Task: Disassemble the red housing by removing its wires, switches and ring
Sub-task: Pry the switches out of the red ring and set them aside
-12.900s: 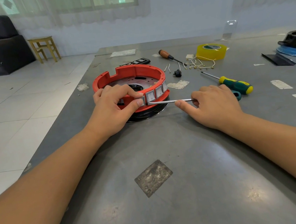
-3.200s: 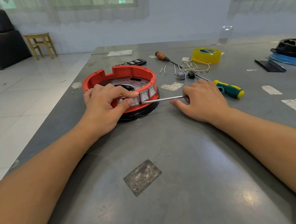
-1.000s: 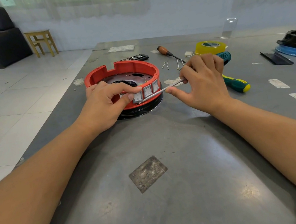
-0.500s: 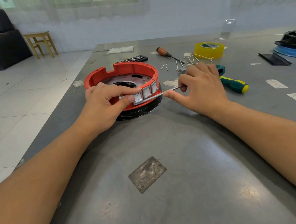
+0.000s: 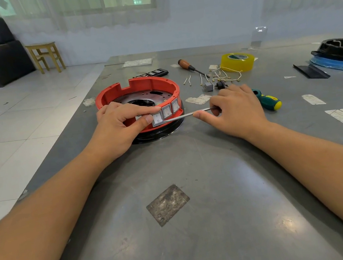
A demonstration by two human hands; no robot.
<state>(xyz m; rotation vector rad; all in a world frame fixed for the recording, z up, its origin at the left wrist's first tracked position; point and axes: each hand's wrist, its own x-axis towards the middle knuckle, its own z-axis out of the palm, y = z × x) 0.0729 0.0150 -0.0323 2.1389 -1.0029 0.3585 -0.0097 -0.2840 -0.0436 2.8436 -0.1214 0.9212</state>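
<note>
The round red housing [image 5: 141,86] sits on a black ring [image 5: 162,132] on the grey metal table [image 5: 196,221]. Three grey rocker switches [image 5: 167,111] line its near wall. My left hand [image 5: 120,126] grips the wall, thumb and forefinger pinching the leftmost switch [image 5: 157,119]. My right hand [image 5: 235,111] holds a screwdriver by its thin metal shaft [image 5: 186,115]; the tip lies at the right edge of that switch. Its green handle [image 5: 268,101] sticks out behind the hand. Loose wires [image 5: 220,76] and a removed grey switch [image 5: 208,86] lie beyond.
A wooden-handled screwdriver [image 5: 189,66], a yellow tape roll [image 5: 237,61] and a black remote [image 5: 154,72] lie farther back. A black part on a blue disc [image 5: 337,55] sits at the far right. Paper scraps dot the table; its left edge drops to tiled floor.
My right hand has dropped from a raised angle back down to the table, levelling the screwdriver shaft against the leftmost switch. My left hand keeps its grip on the housing.
</note>
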